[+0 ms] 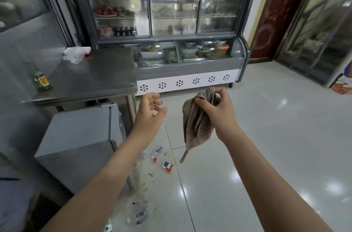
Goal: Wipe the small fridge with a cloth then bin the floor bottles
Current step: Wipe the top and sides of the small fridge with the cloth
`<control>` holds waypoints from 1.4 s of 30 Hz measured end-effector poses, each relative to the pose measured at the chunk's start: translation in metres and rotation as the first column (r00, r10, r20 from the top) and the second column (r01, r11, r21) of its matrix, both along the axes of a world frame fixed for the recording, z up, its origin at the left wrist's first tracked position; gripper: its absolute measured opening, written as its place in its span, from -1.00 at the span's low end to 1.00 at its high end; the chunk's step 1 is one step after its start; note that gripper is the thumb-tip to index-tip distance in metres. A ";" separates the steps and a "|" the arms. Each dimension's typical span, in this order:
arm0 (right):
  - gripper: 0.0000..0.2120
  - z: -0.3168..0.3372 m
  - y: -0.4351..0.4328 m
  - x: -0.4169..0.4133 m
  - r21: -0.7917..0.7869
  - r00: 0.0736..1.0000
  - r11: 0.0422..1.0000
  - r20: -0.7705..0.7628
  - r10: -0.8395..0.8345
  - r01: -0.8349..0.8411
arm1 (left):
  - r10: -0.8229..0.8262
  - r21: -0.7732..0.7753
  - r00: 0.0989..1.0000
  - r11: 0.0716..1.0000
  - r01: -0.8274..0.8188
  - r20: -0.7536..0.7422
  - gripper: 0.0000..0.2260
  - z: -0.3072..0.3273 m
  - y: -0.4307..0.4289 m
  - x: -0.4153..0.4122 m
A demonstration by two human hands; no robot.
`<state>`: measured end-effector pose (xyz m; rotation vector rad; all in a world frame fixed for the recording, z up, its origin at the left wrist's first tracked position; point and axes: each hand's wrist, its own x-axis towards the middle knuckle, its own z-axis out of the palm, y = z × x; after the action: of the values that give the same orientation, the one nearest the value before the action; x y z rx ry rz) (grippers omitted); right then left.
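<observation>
We see the right hand (219, 112) raised to the right of the small fridge (80, 136). Its thumb and fingertips pinch the top of a brown cloth (196, 125), which hangs bunched beneath it, apart from the fridge. The left hand (150, 115) hovers between cloth and fridge, fingers loosely curled and holding nothing. The grey fridge stands under a steel surface (91, 77). On the tiled floor (266, 136) just right of the fridge lie a red-and-white labelled bottle (167, 166) and, nearer us, a clear bottle (141, 214), among small litter and a stain. Above the fridge, a green glass bottle (41, 79) stands upright on the surface. Beyond the fridge we note a glass-fronted display chiller (190, 56).
</observation>
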<state>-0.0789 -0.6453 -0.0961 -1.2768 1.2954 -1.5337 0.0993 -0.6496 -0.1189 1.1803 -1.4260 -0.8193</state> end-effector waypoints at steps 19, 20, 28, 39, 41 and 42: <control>-0.73 -0.008 -0.307 -0.083 0.071 0.979 0.982 -0.097 0.182 -0.175 | 0.055 0.308 0.998 0.950 -0.041 -0.037 -0.75 -0.005 -0.269 -0.075; -0.73 -0.007 -0.324 -0.083 0.069 0.975 0.980 -0.107 0.192 -0.186 | 0.070 0.312 0.996 0.949 -0.051 -0.049 -0.75 -0.004 -0.284 -0.075; -0.73 -0.004 -0.451 -0.078 0.070 0.917 0.934 -0.175 0.358 -0.351 | 0.243 0.322 0.964 0.926 -0.197 -0.109 -0.56 -0.005 -0.382 -0.085; -0.73 -0.020 -0.628 -0.042 0.116 0.615 0.642 -0.201 0.762 -0.758 | 0.656 0.329 0.735 0.742 -0.584 -0.172 -0.81 -0.041 -0.488 -0.112; -0.74 -0.028 -0.646 -0.028 0.119 0.566 0.588 -0.175 0.806 -0.800 | 0.710 0.344 0.686 0.691 -0.636 -0.158 -0.82 -0.045 -0.498 -0.115; -0.74 -0.033 -0.652 -0.019 0.118 0.546 0.562 -0.146 0.825 -0.818 | 0.741 0.345 0.656 0.659 -0.668 -0.144 -0.83 -0.047 -0.502 -0.114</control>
<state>-0.0980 -1.2973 -0.1293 -1.6978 0.6025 -0.6973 -0.0149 -1.1517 -0.1662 1.6079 -0.5193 -0.5689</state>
